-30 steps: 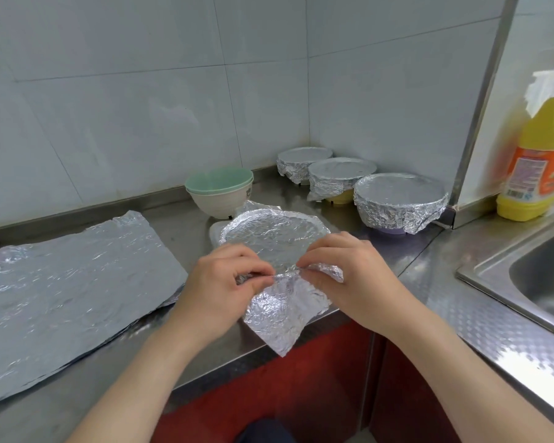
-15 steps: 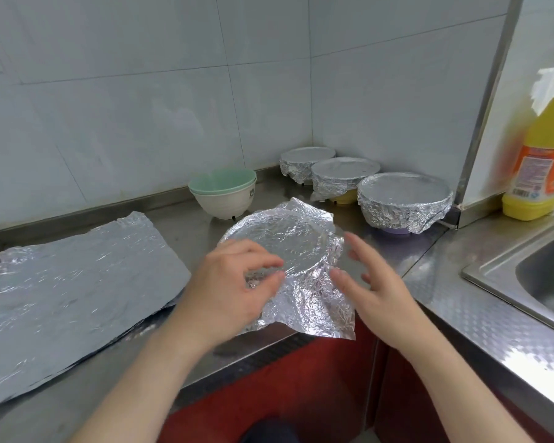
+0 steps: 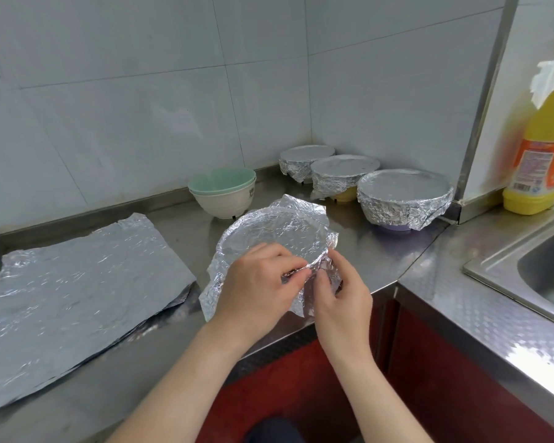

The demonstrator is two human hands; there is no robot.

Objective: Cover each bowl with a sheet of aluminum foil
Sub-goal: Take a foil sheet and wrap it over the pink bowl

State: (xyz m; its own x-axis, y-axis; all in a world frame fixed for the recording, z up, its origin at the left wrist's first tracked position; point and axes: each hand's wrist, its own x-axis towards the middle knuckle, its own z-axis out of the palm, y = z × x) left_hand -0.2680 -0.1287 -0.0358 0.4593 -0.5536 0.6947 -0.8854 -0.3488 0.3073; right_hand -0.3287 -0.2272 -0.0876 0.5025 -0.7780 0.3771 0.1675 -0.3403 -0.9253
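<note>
Two hands close together at near rim, L hand (image 3: 256, 282) & R hand (image 3: 341, 297) fingers curled, both pinching foil sheet (image 3: 279, 230)

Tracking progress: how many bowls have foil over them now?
4. Three line the back corner: rear bowl, middle bowl, nearest bowl. The fourth bowl sits at the counter's front edge, left hand and right hand pinching its foil.

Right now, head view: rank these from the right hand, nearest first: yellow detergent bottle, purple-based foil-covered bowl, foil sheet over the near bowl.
1. Foil sheet: centre front, over the near bowl. The right hand pinches it at the near rim.
2. Purple-based foil-covered bowl: back right, near the wall corner.
3. Yellow detergent bottle: far right edge of view.
</note>
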